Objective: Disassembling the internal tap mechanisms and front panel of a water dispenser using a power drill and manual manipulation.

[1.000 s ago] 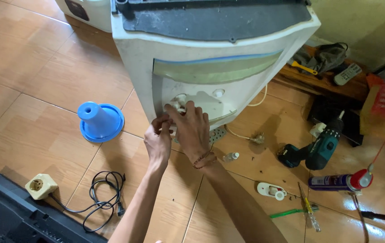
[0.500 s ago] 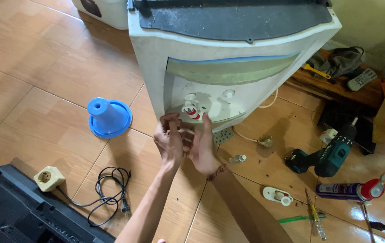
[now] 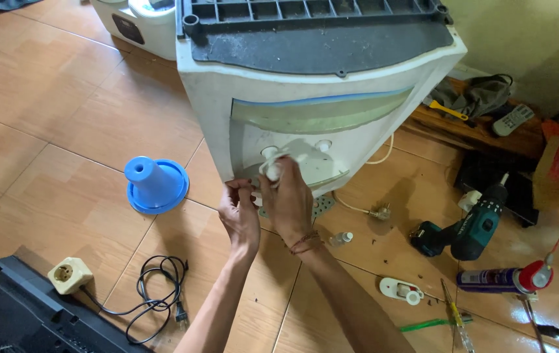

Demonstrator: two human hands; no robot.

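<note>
A white water dispenser [image 3: 214, 98] stands on the tiled floor with a dark grey top and a recessed tap bay. My right hand [image 3: 289, 199] is shut on a white tap [image 3: 273, 167], held just in front of the bay. My left hand [image 3: 239, 216] sits close beside it on the left, fingers curled at the bay's lower edge; whether it holds anything is hidden. A second round tap socket [image 3: 323, 145] shows in the bay to the right.
A blue funnel-shaped cone [image 3: 155, 185] stands left of the dispenser. A cream socket with black cable [image 3: 70, 274] and a black case [image 3: 5, 320] lie lower left. At right are a green cordless drill [image 3: 469, 232], a spray can [image 3: 498, 280], screwdrivers [image 3: 453, 314] and a white tap part [image 3: 400, 289].
Both hands have drawn back a little from the tap bay, with the white tap now in my right hand in front of the panel. The camera has shifted slightly.
</note>
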